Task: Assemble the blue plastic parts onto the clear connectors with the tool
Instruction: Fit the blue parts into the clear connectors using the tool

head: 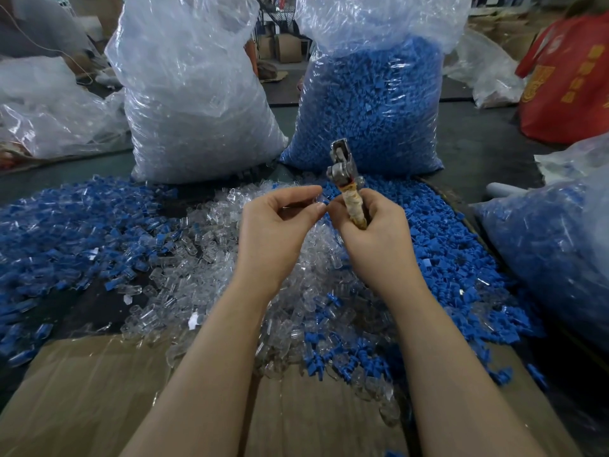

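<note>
- The right hand (369, 225) has its fingers wrapped round the taped handle of the tool (344, 179), metal head pointing up and away from the body. Held upright like this, the jaws seem kept clear of the fingertips while the parts are mated.
- The left hand (280, 219) pinches a small piece (321, 202) between thumb and forefinger, right against the right hand's fingertips. It looks like a clear connector with a bit of blue at its end, though it is too small to say whether the two are joined yet.
- The hands meet at the fingertips, raised above the heap, palms turned inward, wrists slightly cocked, forearms converging from the bottom edge.
- Directly under both hands lies a pile of loose clear connectors (204, 258), probably so the left hand can drop and pick without reaching.
- Loose blue parts (438, 252) spread under and beyond the right hand, on the side that holds the tool.
- Out past the left hand lies a mixed heap of blue and clear pieces (66, 232), likely finished ones pushed aside.
- Beyond the fingertips stand two stock bags: a clear-filled bag (194, 94) ahead of the left hand, a blue-filled bag (369, 103) ahead of the right.
- Below the forearms lies a sheet of cardboard (82, 390).
</note>
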`<action>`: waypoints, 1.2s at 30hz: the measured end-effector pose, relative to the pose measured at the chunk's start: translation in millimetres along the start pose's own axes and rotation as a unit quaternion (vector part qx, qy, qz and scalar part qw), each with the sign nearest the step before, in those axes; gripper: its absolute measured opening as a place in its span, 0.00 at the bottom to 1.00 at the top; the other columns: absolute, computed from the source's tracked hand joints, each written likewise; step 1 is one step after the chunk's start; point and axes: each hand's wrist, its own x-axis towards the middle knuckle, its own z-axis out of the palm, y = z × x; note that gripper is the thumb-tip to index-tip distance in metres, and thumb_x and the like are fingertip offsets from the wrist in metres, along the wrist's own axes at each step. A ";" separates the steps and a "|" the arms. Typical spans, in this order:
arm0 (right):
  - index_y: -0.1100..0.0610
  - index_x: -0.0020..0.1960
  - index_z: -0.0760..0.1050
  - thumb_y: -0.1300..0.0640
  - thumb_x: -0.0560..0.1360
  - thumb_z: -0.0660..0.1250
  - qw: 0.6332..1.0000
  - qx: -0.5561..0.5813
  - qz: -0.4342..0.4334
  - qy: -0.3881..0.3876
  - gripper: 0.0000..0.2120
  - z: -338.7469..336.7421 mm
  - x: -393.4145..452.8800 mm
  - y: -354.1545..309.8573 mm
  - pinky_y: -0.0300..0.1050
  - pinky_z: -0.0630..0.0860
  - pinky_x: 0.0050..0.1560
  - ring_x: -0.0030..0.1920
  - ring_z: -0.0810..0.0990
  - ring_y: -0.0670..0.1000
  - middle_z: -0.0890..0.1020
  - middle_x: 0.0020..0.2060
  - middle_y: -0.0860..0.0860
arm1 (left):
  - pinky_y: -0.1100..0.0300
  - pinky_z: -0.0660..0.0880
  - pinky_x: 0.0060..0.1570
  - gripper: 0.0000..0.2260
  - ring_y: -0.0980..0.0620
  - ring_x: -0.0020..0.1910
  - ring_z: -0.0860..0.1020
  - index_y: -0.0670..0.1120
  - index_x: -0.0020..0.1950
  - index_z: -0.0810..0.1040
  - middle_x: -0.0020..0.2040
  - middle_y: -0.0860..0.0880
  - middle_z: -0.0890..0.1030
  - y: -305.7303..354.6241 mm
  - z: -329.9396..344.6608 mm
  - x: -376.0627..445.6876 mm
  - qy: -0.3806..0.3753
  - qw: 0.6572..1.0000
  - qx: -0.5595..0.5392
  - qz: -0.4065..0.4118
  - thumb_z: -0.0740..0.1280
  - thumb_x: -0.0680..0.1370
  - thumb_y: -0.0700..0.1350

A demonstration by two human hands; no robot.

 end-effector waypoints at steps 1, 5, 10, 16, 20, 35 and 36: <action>0.56 0.43 0.76 0.51 0.77 0.68 1.000 -0.002 -0.001 0.000 0.09 -0.5 0.3 -0.1 0.38 0.65 0.29 0.27 0.68 0.42 0.74 0.26 0.40 | 0.62 0.80 0.51 0.10 0.57 0.47 0.84 0.48 0.52 0.84 0.46 0.52 0.86 -0.5 -0.5 0.2 0.002 1.000 -0.002 0.000 0.73 0.74 0.36; 0.56 0.43 0.76 0.51 0.77 0.68 1.000 -0.029 0.003 -0.007 0.09 -5.9 1.3 0.8 0.47 0.68 0.32 0.28 0.70 0.45 0.75 0.27 0.43 | 0.63 0.80 0.48 0.09 0.55 0.45 0.84 0.47 0.52 0.84 0.45 0.49 0.86 -1.6 -1.8 2.1 0.013 0.999 -0.048 -0.013 0.72 0.75 0.36; 0.57 0.46 0.77 0.53 0.76 0.68 0.995 -0.081 0.016 -0.058 0.07 -10.4 0.4 1.0 0.60 0.77 0.43 0.38 0.77 0.56 0.80 0.36 0.52 | 0.61 0.80 0.49 0.09 0.53 0.45 0.85 0.47 0.51 0.83 0.45 0.46 0.86 -1.3 -2.3 2.4 0.022 0.997 -0.078 -0.004 0.71 0.76 0.35; 0.58 0.46 0.75 0.55 0.75 0.68 0.989 -0.107 0.020 -0.101 0.06 -10.4 -0.3 1.4 0.60 0.75 0.42 0.38 0.76 0.59 0.79 0.36 0.55 | 0.63 0.79 0.48 0.09 0.56 0.44 0.83 0.48 0.50 0.81 0.44 0.49 0.84 0.5 -4.1 3.7 0.042 0.993 -0.109 0.015 0.69 0.77 0.33; 0.56 0.45 0.76 0.54 0.75 0.69 0.994 -0.086 0.013 -0.068 0.05 -8.2 -1.0 1.6 0.59 0.76 0.42 0.38 0.77 0.56 0.79 0.35 0.52 | 0.61 0.80 0.50 0.09 0.54 0.46 0.84 0.49 0.50 0.83 0.45 0.50 0.86 1.4 -6.7 3.3 0.041 0.996 -0.080 0.004 0.71 0.76 0.35; 0.50 0.45 0.77 0.55 0.76 0.70 0.999 -0.022 -0.013 -0.022 0.02 -5.9 0.6 1.0 0.45 0.76 0.38 0.38 0.79 0.46 0.81 0.36 0.46 | 0.68 0.79 0.47 0.08 0.60 0.43 0.83 0.50 0.48 0.85 0.43 0.55 0.85 1.3 0.7 -1.9 0.012 0.999 0.050 0.004 0.74 0.73 0.37; 0.49 0.44 0.77 0.55 0.76 0.70 0.999 -0.025 -0.016 -0.023 0.03 -5.9 0.6 1.1 0.44 0.76 0.38 0.37 0.78 0.45 0.81 0.36 0.45 | 0.68 0.79 0.47 0.08 0.60 0.43 0.83 0.50 0.48 0.85 0.43 0.54 0.85 1.0 0.7 -1.6 0.012 0.999 0.050 0.004 0.75 0.73 0.37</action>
